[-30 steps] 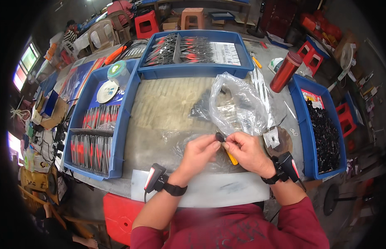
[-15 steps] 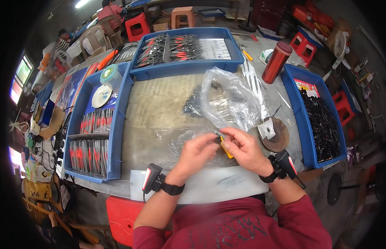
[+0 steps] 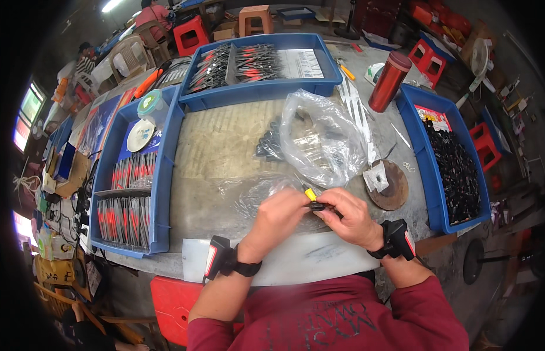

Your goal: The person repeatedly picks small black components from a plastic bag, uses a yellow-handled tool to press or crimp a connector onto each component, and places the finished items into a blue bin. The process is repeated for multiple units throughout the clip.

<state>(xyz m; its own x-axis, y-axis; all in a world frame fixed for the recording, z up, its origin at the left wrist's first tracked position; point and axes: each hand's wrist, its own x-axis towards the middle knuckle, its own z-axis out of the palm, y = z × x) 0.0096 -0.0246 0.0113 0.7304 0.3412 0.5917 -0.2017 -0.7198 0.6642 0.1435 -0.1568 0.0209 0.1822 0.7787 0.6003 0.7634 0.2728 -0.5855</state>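
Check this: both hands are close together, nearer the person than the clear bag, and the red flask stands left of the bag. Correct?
Not quite: the red flask stands right of the clear bag, as the head view shows. The left hand and right hand are close together, nearer the person.

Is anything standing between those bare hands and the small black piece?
Nothing visible: the left hand and right hand are both at the small black piece. A yellow cylindrical piece shows just beyond it; the crumpled clear plastic bag lies farther off.
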